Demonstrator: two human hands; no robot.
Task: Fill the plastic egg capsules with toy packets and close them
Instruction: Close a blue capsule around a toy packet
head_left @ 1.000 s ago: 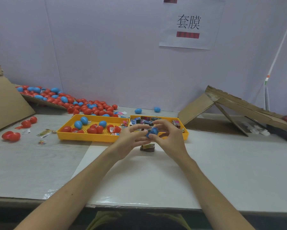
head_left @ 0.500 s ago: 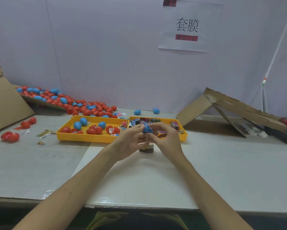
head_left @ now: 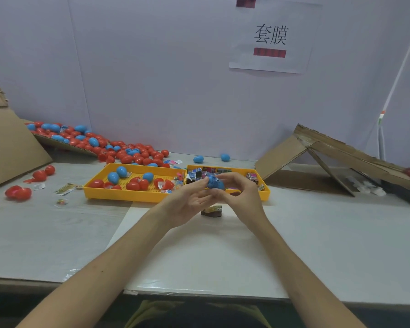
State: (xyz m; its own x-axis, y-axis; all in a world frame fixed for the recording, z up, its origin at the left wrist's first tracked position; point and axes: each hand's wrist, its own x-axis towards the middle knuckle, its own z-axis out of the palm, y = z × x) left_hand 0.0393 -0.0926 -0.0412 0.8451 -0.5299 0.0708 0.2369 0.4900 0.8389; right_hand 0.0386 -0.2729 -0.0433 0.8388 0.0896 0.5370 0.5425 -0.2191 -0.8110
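A smooth blue egg capsule (head_left: 215,182) sits raised over the near edge of the right yellow tray (head_left: 266,194), pinched at its left end by the left hand (head_left: 187,202) and cupped by the curled fingers of the right hand (head_left: 243,197). The hands partly hide a small dark packet (head_left: 212,210) lying on the glossy white sheet (head_left: 294,245). The left yellow tray (head_left: 128,198) holds red and blue eggs on its studded floor; a loose egg pile (head_left: 128,152) lies behind it, and a cardboard ramp (head_left: 341,147) leans at the right.
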